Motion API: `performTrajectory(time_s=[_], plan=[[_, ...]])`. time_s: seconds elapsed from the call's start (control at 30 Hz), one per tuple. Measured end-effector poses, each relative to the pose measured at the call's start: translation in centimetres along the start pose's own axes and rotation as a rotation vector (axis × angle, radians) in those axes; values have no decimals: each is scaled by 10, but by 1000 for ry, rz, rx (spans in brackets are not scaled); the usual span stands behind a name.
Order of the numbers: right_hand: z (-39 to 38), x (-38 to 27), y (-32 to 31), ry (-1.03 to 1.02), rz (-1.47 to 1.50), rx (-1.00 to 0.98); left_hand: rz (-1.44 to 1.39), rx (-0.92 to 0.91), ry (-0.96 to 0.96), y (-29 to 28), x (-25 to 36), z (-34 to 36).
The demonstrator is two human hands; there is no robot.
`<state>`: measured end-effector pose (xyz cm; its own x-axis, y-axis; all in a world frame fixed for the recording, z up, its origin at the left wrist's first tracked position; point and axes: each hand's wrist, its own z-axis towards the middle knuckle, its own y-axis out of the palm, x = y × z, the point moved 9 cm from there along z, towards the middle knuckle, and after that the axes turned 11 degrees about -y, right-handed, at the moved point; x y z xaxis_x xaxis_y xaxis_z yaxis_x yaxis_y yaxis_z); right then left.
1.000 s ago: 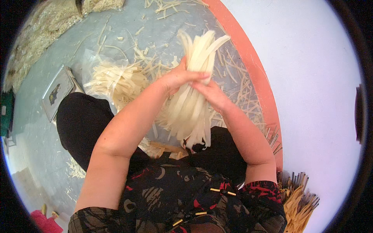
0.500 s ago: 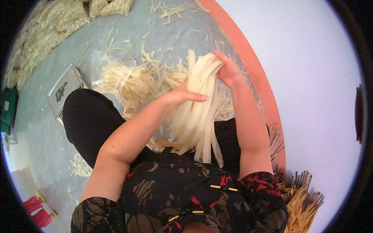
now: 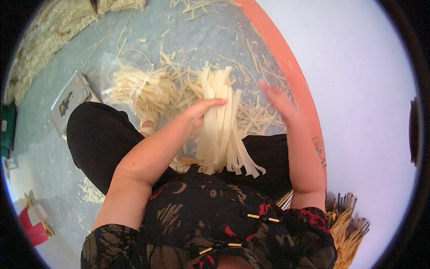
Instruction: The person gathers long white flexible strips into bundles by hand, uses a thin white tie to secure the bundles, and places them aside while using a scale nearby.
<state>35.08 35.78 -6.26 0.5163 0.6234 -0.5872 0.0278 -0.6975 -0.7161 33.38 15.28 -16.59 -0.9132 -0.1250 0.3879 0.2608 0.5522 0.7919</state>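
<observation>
Grey floor (image 3: 148, 27): loose cream flat strips (image 3: 260, 117) lie ungathered; left hand (image 3: 201, 110) clasps 1 gathered cream-strip bundle (image 3: 219, 130); right hand (image 3: 280, 102) empty, apart.

Bare right hand (image 3: 278, 101), near the grey floor's (image 3: 148, 27) right edge: is motion-blurred, separate fingers indistinct. Bare left hand (image 3: 200, 111): most fingers hidden behind the bundle of long flat cream strips (image 3: 218, 132). Dark-green boxy object (image 3: 8, 130), floor's left edge: cut off, kind unclear. Brown papery bundle with thin dark sticks (image 3: 345, 237): lower end cut off.
</observation>
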Motion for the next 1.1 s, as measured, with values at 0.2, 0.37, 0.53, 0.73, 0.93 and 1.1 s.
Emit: performTrajectory(time_s=[0.2,0.37,0.53,0.73,0.93,1.1], plan=[[-31,-66,128,-366,518,-341,-18,224,267,16,56,-2],[12,-146,82,-481,654,-189,828,477,605,49,185,-40],[39,-197,98,-530,634,-336,1434,252,101,0,227,-80],[80,-207,179,-535,421,-426,1336,591,-300,-215,219,-131],[99,-193,284,-655,230,-565,1418,1037,242,-333,152,-116],[120,-164,342,-542,-7,-635,33,879,395,-373,172,-138]])
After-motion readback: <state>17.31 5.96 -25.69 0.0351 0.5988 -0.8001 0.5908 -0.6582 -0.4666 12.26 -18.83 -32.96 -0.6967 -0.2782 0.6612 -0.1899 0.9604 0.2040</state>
